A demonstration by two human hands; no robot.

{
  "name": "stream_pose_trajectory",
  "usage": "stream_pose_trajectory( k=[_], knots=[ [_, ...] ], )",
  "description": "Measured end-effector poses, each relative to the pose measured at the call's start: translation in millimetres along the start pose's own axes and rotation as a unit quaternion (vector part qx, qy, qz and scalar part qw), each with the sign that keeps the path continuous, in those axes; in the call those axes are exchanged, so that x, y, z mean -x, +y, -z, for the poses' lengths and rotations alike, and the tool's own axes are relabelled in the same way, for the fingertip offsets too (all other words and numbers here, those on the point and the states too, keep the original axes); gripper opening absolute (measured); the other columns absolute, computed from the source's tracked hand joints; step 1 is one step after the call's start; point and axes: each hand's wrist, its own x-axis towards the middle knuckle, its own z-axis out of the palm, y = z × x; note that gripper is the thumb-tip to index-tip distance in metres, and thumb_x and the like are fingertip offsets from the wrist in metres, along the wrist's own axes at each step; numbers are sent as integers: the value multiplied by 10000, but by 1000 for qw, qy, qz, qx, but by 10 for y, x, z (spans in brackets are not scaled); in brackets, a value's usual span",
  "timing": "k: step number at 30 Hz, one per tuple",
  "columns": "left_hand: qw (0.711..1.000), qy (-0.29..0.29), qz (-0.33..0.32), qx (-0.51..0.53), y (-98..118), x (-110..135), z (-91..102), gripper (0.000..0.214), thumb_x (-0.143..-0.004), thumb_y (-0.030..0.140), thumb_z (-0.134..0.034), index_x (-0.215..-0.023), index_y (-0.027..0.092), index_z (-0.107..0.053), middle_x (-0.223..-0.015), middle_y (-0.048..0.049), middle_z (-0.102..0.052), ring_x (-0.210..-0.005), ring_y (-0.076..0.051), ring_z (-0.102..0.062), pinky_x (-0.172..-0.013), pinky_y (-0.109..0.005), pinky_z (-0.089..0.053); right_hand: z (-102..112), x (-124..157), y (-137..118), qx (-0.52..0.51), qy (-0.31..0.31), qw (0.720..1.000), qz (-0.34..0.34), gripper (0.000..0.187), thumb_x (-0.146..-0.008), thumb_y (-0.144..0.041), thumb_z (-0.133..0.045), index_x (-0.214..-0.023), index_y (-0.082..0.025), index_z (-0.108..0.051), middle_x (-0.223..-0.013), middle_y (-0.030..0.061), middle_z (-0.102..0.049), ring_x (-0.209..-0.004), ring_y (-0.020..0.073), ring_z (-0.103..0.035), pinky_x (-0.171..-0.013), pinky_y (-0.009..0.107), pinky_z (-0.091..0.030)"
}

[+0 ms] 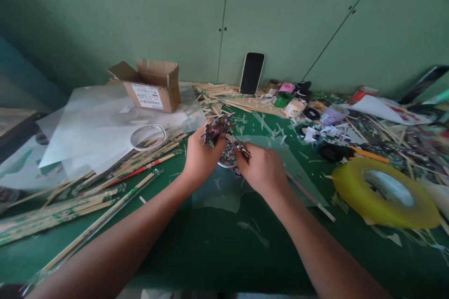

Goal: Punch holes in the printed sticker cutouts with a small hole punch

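My left hand [200,156] is closed around a small dark purple craft piece [216,129] made of thin sticks, held above the green table [217,238]. My right hand [264,168] is closed on a small tool [238,145] whose tip points at that piece. Both hands meet near the middle of the table, over a clear plastic sheet [224,187] and a small round white thing partly hidden beneath them.
An open cardboard box [151,85] and clear sheets lie at the back left with a tape ring [148,137]. Wrapped chopsticks [87,196] spread at the left. A phone [251,73] leans on the wall. Small jars, scraps and a yellow tape roll [384,194] crowd the right.
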Motion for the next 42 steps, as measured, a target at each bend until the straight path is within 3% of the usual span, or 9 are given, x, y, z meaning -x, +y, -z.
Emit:
stream_pose_trajectory(
  k=[6,9,15,25,29,33,36,38,42],
  knots=[
    [957,-30,139,254,132,-11,26,192,-802,315,-605,-671,175,-588,-632,2,-592,-555,-123,-522,-557,-272,-455,75,-39,125,-97,26,995,-8,161,-888,-341,-511,-914,-200,-585,-728,68,-665,-610,202,-603,-509,272,-324],
    [925,-52,179,331,139,-13,30,194,-812,339,-588,-706,177,-592,-639,-7,-607,-542,-133,-538,-531,-284,-466,72,-102,273,-220,58,972,-58,197,-882,-407,-516,-848,-218,-560,-674,32,-624,-608,198,-606,-550,292,-398],
    [927,-73,175,324,161,-8,31,207,-805,318,-592,-648,188,-559,-563,-3,-590,-526,-145,-550,-565,-302,-485,78,-167,362,-498,25,858,-124,320,-781,-531,-616,-896,-235,-577,-710,-1,-590,-634,185,-616,-607,336,-489],
    [956,-142,125,223,85,21,-1,345,-865,371,-577,-586,172,-611,-558,-31,-589,-531,-136,-513,-557,-290,-437,101,-70,98,-632,-29,767,-106,391,-716,-551,-696,-660,-238,-469,-596,-42,-429,-546,137,-486,-530,307,-450],
    [958,-194,114,179,130,15,13,392,-890,412,-534,-585,171,-582,-557,-33,-564,-525,-134,-504,-533,-280,-415,82,-74,134,-598,-34,794,-103,329,-742,-474,-692,-642,-236,-489,-550,-43,-461,-520,141,-506,-535,304,-441],
    [982,-185,31,18,82,-40,77,276,-913,394,-514,-751,190,-605,-630,-13,-589,-554,-131,-497,-526,-261,-367,171,-164,466,-397,111,899,-150,284,-775,-454,-624,-622,-244,-510,-507,-30,-490,-481,164,-503,-525,319,-428],
    [973,-183,-47,-134,22,-83,121,86,-854,261,-564,-832,202,-622,-694,-3,-635,-564,-126,-498,-538,-253,-350,242,-239,738,-185,104,958,-194,301,-801,-414,-591,-567,-247,-502,-480,11,-522,-498,209,-534,-541,338,-401],
    [957,-214,-80,-180,-6,-88,127,68,-833,222,-566,-841,206,-632,-745,-12,-663,-614,-142,-543,-570,-256,-379,266,-267,833,-73,80,971,-212,250,-805,-386,-588,-615,-224,-572,-586,76,-621,-585,250,-587,-558,339,-385],
    [907,-306,-149,-246,-59,-36,80,126,-805,254,-653,-920,205,-669,-915,-66,-702,-859,-235,-635,-739,-328,-464,303,-261,840,50,82,966,-240,267,-843,-358,-555,-961,-148,-671,-859,167,-709,-700,277,-629,-552,321,-348]
  ],
)
